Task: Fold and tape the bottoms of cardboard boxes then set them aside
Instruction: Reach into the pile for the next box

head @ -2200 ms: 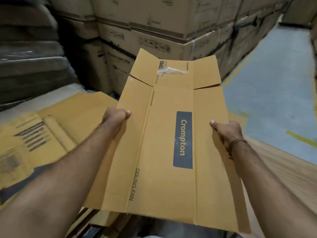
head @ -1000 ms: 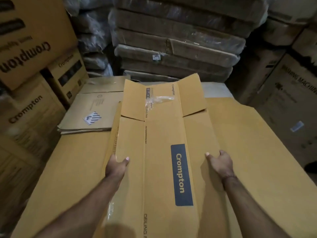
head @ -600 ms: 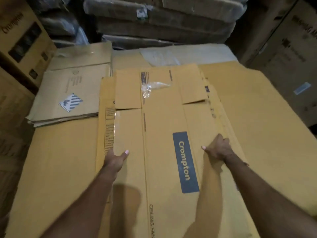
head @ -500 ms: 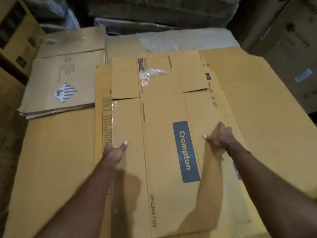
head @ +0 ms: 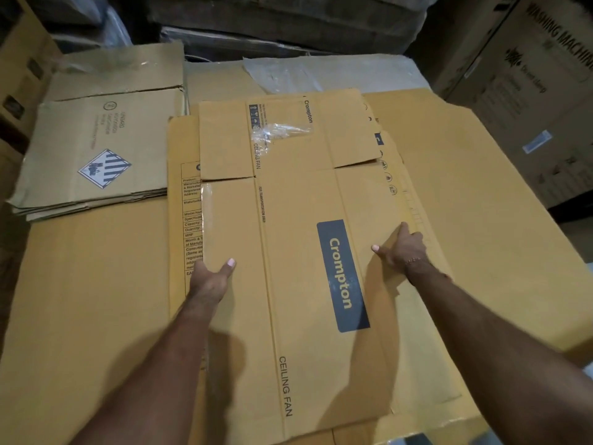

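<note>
The fingers [head: 405, 232] of the right hand [head: 402, 247] curl round the right edge of the flattened box [head: 298, 284], thumb on top, pinching the cardboard. The left hand [head: 210, 277] grips the opposite edge the same way — thumb lying over the upper face, the other fingers tucked beneath and hidden.

The flattened box lies long-ways away from the person, its blue Crompton label [head: 342, 275] facing up and a crumpled scrap of clear tape [head: 276, 131] stuck near the far flaps. It rests on another flattened box [head: 179, 200] of the same kind, whose printed panel shows along the left side. Both lie on a wide sheet of cardboard [head: 481, 226].

To the far left sits a stack of duller flat cartons [head: 106, 149] with a striped diamond sticker — well apart from the hands. A washing machine carton [head: 539, 91] stands at the right.
</note>
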`<state>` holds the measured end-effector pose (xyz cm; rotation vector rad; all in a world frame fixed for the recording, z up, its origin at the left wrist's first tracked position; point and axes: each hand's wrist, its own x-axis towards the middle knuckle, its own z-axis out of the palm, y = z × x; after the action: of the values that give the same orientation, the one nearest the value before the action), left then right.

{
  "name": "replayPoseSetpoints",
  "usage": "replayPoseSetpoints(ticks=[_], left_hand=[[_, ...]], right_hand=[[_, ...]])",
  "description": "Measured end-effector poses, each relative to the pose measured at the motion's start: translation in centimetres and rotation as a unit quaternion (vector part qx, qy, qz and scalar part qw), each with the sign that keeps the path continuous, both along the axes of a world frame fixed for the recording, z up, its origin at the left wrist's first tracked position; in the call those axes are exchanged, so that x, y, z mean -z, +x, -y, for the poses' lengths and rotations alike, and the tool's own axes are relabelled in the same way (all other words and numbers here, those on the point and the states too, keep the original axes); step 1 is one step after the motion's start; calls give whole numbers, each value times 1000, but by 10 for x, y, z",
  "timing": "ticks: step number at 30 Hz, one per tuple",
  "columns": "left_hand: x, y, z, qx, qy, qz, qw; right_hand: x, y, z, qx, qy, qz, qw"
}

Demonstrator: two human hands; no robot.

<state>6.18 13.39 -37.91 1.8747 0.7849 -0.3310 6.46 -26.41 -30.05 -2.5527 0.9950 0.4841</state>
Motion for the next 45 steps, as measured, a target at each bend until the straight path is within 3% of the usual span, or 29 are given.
replayPoseSetpoints(ticks=[4, 7, 10, 13, 15, 20, 27, 38, 41, 45], left_hand=[[-10, -6, 7, -1, 49, -13, 999], [-26, -9, 18, 21, 142, -65, 988], [-49, -20, 37, 55, 263, -102, 958], [-73, -36, 69, 131, 356, -63, 923], [-95, -45, 110, 181, 342, 7, 922], [-145, -83, 264, 281, 273, 112, 913], [-202, -179, 462, 445, 161, 177, 863], [-238, -293, 717, 569, 190, 201, 774], [-230, -314, 756, 615, 211, 179, 739], [-201, -328, 797, 664, 234, 124, 700]], right_hand=[[0, -26, -13, -112, -59, -14, 992], [-10, -50, -17, -211, -110, -48, 970], [-32, -70, -18, -233, -97, -30, 967], [-56, -88, -13, -227, -45, 41, 972], [-72, -108, -4, -226, -20, 85, 970], [-112, -183, 39, -160, 14, 160, 974], [-155, -287, 147, -71, -18, 217, 973], [-178, -454, 391, 87, -45, 217, 971], [-164, -508, 442, 184, -32, 202, 961], [-126, -588, 501, 352, -9, 185, 918]])
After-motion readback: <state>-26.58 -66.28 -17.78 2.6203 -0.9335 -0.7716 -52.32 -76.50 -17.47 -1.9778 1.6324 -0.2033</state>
